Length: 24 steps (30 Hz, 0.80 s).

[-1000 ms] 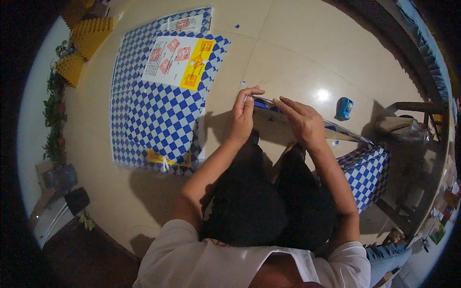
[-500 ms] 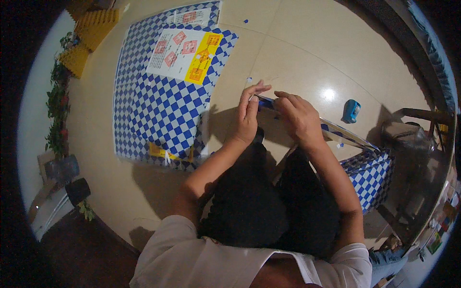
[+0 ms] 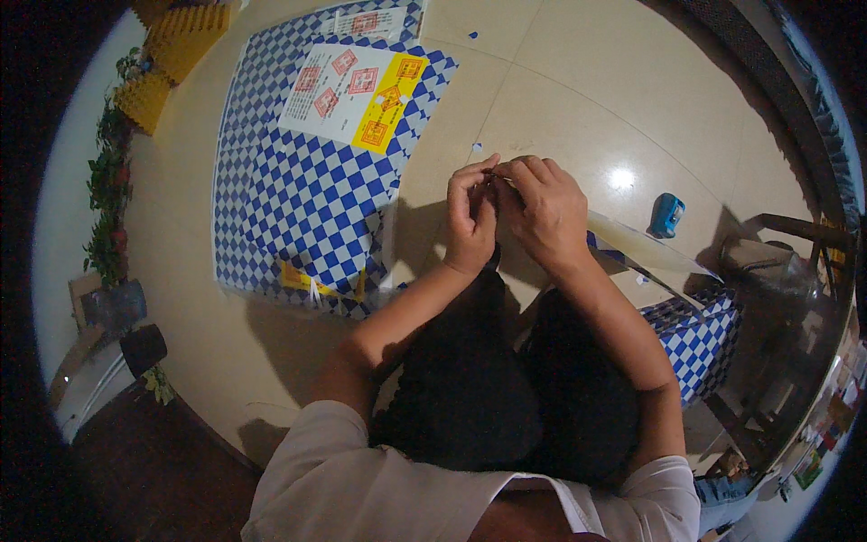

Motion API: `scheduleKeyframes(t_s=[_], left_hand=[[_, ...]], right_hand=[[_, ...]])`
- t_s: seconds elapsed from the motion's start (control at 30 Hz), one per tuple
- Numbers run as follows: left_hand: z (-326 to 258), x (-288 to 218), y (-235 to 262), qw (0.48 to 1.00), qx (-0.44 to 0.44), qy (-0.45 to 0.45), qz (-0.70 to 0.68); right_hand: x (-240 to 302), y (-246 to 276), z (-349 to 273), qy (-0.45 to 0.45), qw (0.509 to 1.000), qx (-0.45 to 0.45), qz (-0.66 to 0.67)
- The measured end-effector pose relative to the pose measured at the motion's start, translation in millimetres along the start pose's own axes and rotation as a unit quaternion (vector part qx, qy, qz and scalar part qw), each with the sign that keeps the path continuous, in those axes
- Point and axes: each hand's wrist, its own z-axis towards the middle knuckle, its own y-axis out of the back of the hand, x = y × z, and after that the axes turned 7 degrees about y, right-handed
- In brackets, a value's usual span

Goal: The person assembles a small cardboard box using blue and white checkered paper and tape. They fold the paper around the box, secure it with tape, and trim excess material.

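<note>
My left hand and my right hand meet above the floor in front of my knees. Their thumbs and fingertips are pinched together around a small dark bit that I cannot make out. From behind my right wrist a blue-and-white checkered sheet, folded and seen partly edge-on, runs down to the right beside my forearm. Whether its far end reaches my fingers is hidden by the right hand. To the left lies a stack of flat checkered sheets, topped by a white and yellow printed label.
A small blue object lies on the floor at the right. Dark wooden furniture stands along the right edge. Yellow ridged pieces and green plants line the far left. Small blue scraps dot the floor.
My right hand has moved left, and its fingertips now touch those of my left hand. The stretch of checkered sheet that showed between the hands is now hidden.
</note>
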Motion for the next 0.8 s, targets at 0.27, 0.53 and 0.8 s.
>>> scheduleKeyframes(t_s=[0.27,0.53,0.8], left_hand=[[-4.6,-1.5,2.6,1.0,-0.011,0.024,0.002],[-0.4,-5.3,-0.6,0.999,-0.003,0.042,-0.027],[0.4,-9.5,2.8,0.998,0.009,0.061,-0.023]], right_hand=[[1.2,4.4,3.7,-0.02,0.999,0.022,0.015],[-15.6,25.3,-21.1,-0.007,1.0,0.025,0.015],[-18.6,24.3,-30.4,0.022,0.998,0.056,-0.016]])
